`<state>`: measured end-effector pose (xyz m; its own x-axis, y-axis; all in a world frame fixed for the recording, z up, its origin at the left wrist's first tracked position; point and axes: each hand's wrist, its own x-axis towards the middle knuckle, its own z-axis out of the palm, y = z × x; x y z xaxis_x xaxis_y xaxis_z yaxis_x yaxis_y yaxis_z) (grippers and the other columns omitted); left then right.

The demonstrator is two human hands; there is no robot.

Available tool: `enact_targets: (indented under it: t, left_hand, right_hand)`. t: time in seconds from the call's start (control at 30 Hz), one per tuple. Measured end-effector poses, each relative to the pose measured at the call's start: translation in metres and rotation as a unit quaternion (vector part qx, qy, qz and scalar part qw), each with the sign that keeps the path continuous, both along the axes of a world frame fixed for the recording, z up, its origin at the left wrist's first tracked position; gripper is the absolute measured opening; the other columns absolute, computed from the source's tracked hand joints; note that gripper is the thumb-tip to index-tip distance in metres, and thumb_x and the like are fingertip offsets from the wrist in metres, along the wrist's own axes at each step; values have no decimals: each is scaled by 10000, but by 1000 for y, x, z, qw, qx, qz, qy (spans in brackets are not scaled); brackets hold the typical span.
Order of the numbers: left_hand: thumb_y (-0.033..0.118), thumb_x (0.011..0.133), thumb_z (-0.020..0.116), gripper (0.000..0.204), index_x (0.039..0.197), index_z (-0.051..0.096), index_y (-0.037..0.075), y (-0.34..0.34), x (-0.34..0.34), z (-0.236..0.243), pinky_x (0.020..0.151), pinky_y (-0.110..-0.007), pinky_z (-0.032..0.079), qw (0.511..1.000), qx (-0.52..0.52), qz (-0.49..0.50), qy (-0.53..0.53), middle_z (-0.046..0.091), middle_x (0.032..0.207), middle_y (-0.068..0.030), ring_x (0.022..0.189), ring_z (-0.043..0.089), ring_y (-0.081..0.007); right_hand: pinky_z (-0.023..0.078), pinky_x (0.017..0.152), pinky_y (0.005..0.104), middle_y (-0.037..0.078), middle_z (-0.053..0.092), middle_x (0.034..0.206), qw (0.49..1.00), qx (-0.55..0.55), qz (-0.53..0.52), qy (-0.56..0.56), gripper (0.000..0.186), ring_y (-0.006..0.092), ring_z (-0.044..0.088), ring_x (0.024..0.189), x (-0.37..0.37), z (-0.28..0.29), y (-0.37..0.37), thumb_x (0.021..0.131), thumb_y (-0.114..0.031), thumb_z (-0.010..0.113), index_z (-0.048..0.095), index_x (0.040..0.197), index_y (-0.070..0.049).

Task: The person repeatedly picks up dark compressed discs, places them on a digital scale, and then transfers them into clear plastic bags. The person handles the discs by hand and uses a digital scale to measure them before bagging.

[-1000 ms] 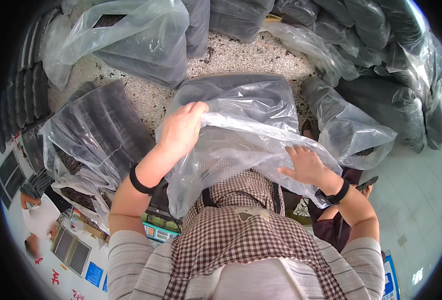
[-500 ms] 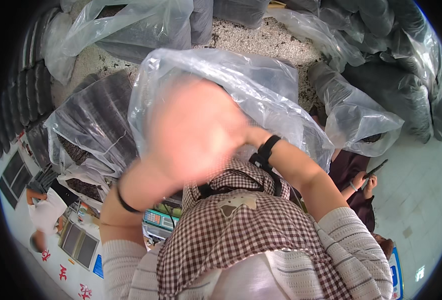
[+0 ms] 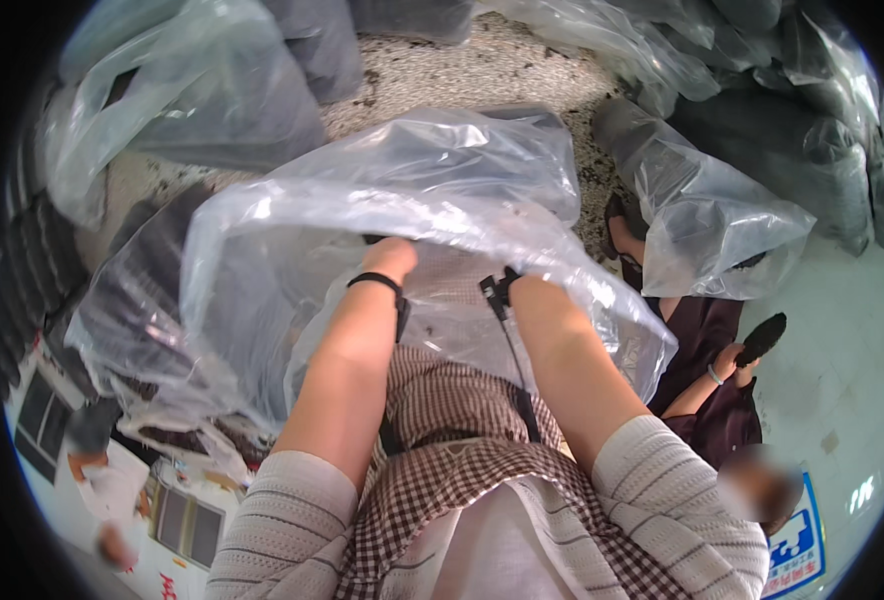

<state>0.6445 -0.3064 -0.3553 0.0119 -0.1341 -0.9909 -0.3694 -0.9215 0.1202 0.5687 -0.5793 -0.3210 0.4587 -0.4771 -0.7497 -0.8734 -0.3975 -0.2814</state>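
Observation:
A large clear plastic bag (image 3: 442, 140) spreads open before me, its mouth facing my body and its rim arching over my wrists. Both of my forearms reach into it. Just the back of my left hand (image 3: 394, 255) shows, beyond a black wristband; its fingers are hidden behind the plastic. My right hand (image 3: 524, 288) is covered beyond a black wrist strap with a small device and a cable. What either hand touches inside the bag cannot be made out. The near edge of the bag lies against my checked apron (image 3: 462, 400).
Filled grey plastic bags (image 3: 252, 120) lie around on the speckled floor (image 3: 442, 75), with more stacked at the far right. At right, a seated person (image 3: 707, 385) holds a dark, bristly object (image 3: 762, 340). Another person (image 3: 112, 480) is at the lower left.
My hands, raised and blurred together above the bag before, have moved apart and down into its mouth. The bag's rim now spreads wider to the left. The person at right has raised the dark object.

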Motion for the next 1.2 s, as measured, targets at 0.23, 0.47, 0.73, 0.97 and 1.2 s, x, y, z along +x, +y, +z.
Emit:
enact_targets:
  t: [0.23,0.47,0.73,0.97,1.2]
  left_hand:
    - [312,912,729,441,1271,734,55,24,37,-11,1065,-444,524,946,-77,284,-134,717,1329,-160,1221,681,-364]
    - [306,908,734,450,1280,724,53,18,38,-3,1070,-447,519,912,-103,372,-142,710,1336,-161,1231,672,-362]
    - [299,904,739,460,1291,713,50,8,33,-15,1076,-450,513,888,-113,420,-150,703,1344,-161,1241,661,-361]
    - [292,900,744,471,1300,704,48,13,45,-22,1081,-453,508,866,-123,455,-166,697,1351,-161,1251,652,-360]
    - [286,896,748,481,1310,695,46,26,50,-24,1086,-456,502,849,-117,486,-172,690,1359,-161,1260,643,-358]
  right_hand:
    - [512,1045,453,199,656,1376,994,50,-26,-92,582,343,647,1238,10,-15,-23,951,-423,647,615,1379,-30]
    - [514,1043,448,201,652,1372,986,101,-43,-125,599,337,643,1242,5,-4,-49,932,-395,676,592,1397,-28]
    - [516,1041,441,204,647,1368,978,142,-37,-146,626,330,639,1246,8,8,-70,910,-362,709,565,1418,-25]
    - [519,1040,436,206,642,1364,976,155,-37,-148,658,325,635,1249,9,8,-88,890,-334,737,542,1436,-23]
    - [521,1038,430,208,638,1361,975,161,-33,-148,694,319,631,1253,18,6,-94,871,-305,766,518,1454,-21]
